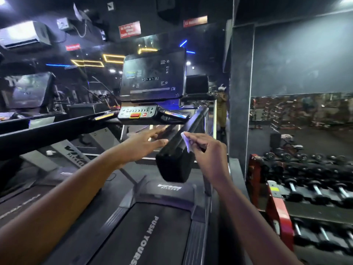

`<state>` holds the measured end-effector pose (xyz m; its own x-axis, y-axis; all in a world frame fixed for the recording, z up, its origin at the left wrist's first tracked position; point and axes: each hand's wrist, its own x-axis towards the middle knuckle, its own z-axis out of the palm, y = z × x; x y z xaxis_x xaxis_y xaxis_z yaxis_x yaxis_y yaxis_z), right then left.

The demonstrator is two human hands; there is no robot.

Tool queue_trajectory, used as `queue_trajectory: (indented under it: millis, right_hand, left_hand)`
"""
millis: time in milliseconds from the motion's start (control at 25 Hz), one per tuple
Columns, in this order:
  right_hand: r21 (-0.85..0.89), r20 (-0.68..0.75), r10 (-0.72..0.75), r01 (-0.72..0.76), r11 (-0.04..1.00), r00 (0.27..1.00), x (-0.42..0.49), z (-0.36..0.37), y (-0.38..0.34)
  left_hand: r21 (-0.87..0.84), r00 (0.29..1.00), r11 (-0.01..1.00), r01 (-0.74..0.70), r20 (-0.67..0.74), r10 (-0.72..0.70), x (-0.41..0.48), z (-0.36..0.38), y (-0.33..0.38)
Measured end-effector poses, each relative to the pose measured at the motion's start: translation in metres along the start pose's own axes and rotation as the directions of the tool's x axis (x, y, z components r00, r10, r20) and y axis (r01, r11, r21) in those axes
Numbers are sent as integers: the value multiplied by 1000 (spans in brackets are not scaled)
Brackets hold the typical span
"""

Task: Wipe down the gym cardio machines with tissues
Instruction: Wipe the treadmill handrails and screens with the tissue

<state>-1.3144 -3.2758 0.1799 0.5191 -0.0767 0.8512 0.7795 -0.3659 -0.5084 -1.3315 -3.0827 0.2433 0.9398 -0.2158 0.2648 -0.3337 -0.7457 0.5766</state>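
Treadmill belt (149, 236) lies nearest. Above it the right hand (210, 155) pinches a white tissue (185, 137) against the right handrail (177, 148), apparently to wipe it. The left hand (141, 144) hovers flat, released, grasping nothing. Beyond stands the console (152, 73).

left hand (145, 144): stretching forward on a straight arm, fingers lying flat, palm facing down | right hand (208, 152): hovering just right of the left hand, fingertips pinching a tissue (185, 139), forearm angling inward
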Motion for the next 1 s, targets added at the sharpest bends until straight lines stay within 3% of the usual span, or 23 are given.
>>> queue_trajectory:
  millis: [80, 200, 360, 680, 880, 1000]
  right_hand:
    - [-6, 29, -54, 55, 998, 998, -12, -2, -39]
    - [63, 121, -105, 98, 993, 987, -40, 8, -85]
    - [120, 331, -48, 8, 993, 942, -94, 46, -92]
    - [72, 687, 108, -215, 974, 719, -190, 140, -65]
    - [74, 787, 46, -168, 983, 616, -225, 175, -53]
    - [46, 825, 46, -148, 988, 563, -250, 189, -45]
  left_hand:
    - [3, 999, 1000, -19, -39, 19, -35, -8, -7]
    - [157, 996, 987, 19, -87, -5, -90, -15, -29]
    - [218, 990, 966, 136, -74, -123, -164, 1, -87]
    - [254, 878, 841, 477, -113, -464, -276, 61, -196]
    - [265, 787, 743, 615, -145, -600, -304, 93, -220]
    - [245, 738, 704, 667, -81, -670, -322, 107, -230]
